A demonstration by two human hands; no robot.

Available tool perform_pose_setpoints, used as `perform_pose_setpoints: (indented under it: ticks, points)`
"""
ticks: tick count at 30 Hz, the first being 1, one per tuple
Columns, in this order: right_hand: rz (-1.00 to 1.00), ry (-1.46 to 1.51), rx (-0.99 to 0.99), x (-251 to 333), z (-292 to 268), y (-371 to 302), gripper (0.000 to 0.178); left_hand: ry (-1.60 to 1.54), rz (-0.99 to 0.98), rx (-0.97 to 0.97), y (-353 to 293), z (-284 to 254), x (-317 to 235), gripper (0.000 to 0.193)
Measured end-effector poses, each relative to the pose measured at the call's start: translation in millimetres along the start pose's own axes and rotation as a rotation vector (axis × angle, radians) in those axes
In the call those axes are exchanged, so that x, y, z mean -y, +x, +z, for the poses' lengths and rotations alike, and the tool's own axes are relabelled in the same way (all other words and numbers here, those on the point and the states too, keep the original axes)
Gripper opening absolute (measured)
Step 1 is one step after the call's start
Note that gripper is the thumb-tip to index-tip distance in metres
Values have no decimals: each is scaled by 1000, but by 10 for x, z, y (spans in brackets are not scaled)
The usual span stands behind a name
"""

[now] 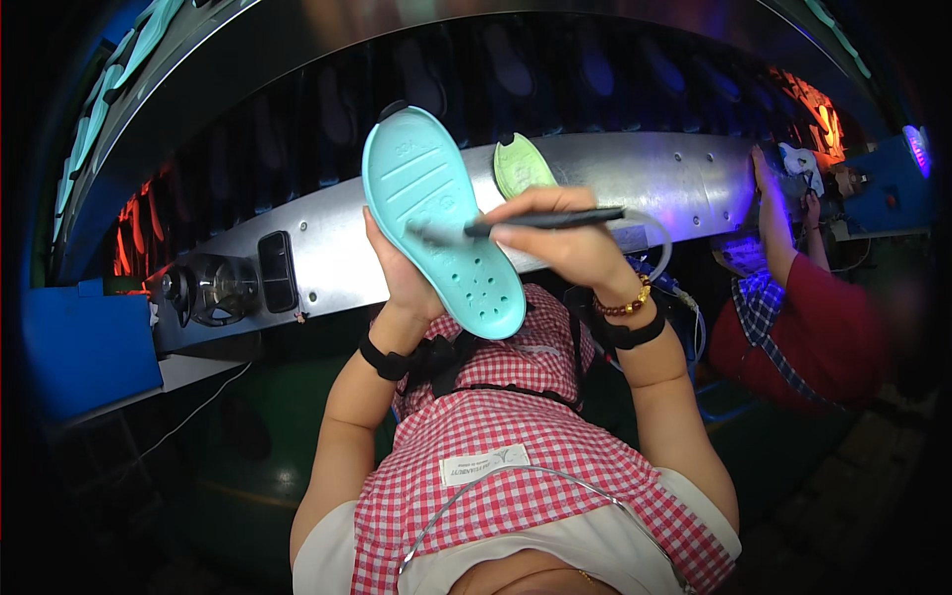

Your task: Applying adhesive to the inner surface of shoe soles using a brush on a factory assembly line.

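Observation:
A turquoise shoe sole [426, 178], tilted with its small holes toward me, is held up over the metal bench. My left hand [405, 278] is closed around its left edge from beneath, with most of the fingers hidden behind it. In my right hand [570, 248] the fingers pinch a black-handled brush [600, 215] with a clear tube trailing from its end. The brush's blurred tip lies against the middle of the sole. Just beyond the right hand, a light green sole [521, 164] rests on the bench, partly covered by that hand.
The metal bench [645, 169] curves across in front of me. On its left stand a clear rounded pot [223, 290] and a black rectangular tray [278, 271]. Dark sole shapes line the space behind. At right, a person in red [828, 322] reaches over the bench beside a blue box [883, 198].

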State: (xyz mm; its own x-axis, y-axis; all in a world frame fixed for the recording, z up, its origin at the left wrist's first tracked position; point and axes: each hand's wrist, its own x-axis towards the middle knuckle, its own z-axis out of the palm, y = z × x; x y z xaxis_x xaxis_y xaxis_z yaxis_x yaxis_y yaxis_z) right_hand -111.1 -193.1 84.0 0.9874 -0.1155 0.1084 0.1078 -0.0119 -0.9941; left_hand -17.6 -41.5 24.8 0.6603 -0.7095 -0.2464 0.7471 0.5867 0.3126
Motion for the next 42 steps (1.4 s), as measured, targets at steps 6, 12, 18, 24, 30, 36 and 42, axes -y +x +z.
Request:
perform_pose_setpoints:
  ticks: [6, 12, 18, 24, 30, 36, 42]
  points:
    - [9, 132, -1, 7, -33, -74, 22, 276, 273, 68, 79, -3, -74, 78]
    - [-166, -7, 247, -43, -86, -125, 22, 260, 397, 118, 133, 77, -218, 82]
    - [-142, -102, 192, -73, -119, -143, 24, 249, 369, 130, 139, 130, -282, 85]
    - [18, 61, 55, -128, -175, -168, 20, 333, 393, 171, 153, 169, -309, 87]
    - [37, 406, -22, -207, -139, -158, 17, 163, 267, 370, 93, 450, -246, 85]
    - [73, 475, -57, 1, 42, -185, 19, 106, 55, 225, -51, 367, -78, 70]
    - [13, -113, 41, 189, -50, -194, 19, 142, -147, 283, 28, 90, -304, 49]
